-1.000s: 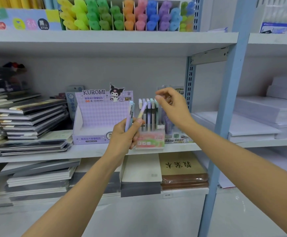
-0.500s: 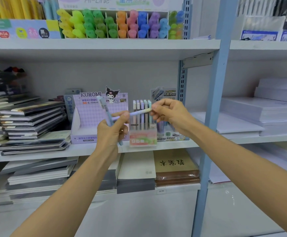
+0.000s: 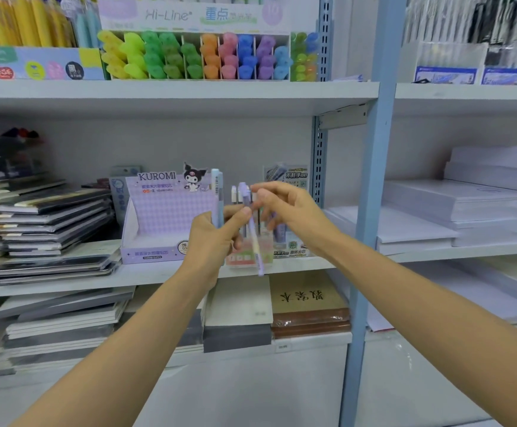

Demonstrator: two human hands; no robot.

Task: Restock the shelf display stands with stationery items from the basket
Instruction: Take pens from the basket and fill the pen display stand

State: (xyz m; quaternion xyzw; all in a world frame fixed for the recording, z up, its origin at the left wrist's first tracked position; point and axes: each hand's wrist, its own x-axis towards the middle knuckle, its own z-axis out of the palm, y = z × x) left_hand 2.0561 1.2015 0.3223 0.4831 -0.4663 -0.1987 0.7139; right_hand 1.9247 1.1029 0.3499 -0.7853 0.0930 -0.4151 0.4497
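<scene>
Your forearms rise from the lower corners to centre frame: left hand (image 3: 215,238) gripping a blue pen (image 3: 219,197) upright, right hand (image 3: 286,211) pinching a lilac pen (image 3: 254,237) near its top.

you hold a lilac pen (image 3: 254,238) of smooth plastic, satin rather than glossy. the pale blue pen (image 3: 217,195) beside it looks like the same smooth plastic. the kuromi display box (image 3: 164,211) is printed card, matt. the highlighters (image 3: 189,57) above have translucent plastic caps with a slight sheen. the shelf board (image 3: 158,94) and the blue upright (image 3: 371,180) look like painted metal, matt; the bracket (image 3: 343,115) is bare metal, dull. the notebooks (image 3: 50,217) at left have glossy dark covers. the paper reams (image 3: 451,204) look matt white. the brown book (image 3: 309,318) sits in shiny clear film.
</scene>
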